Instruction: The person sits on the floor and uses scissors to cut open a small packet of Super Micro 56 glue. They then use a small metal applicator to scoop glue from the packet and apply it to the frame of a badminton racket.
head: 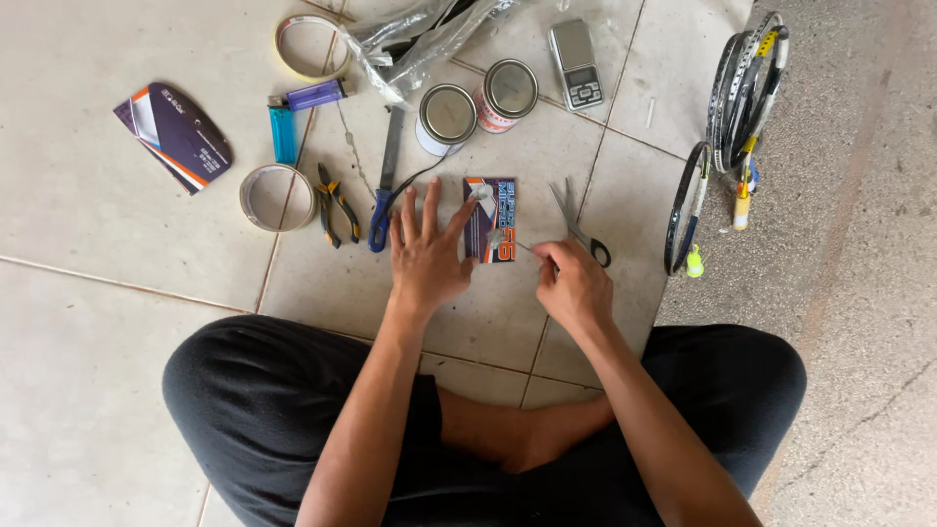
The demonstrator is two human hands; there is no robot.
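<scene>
Left hand (427, 256) spread flat pins the card (491, 219) to the floor (117, 322) so right hand (574, 283), pinching a thin pin just right of card, can work; scissors (578, 224) beside.

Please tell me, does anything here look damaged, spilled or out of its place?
Nothing looks spilled or broken. The crumpled clear plastic wrap lies loose at the top, and the tools are scattered on the tiled floor around the hands.

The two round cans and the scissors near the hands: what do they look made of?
Two round cans: likely metal, with dull grey lids that catch the light. Scissors: bright steel-looking blades; black handle loops, probably plastic. The right hand lies just below them.
</scene>
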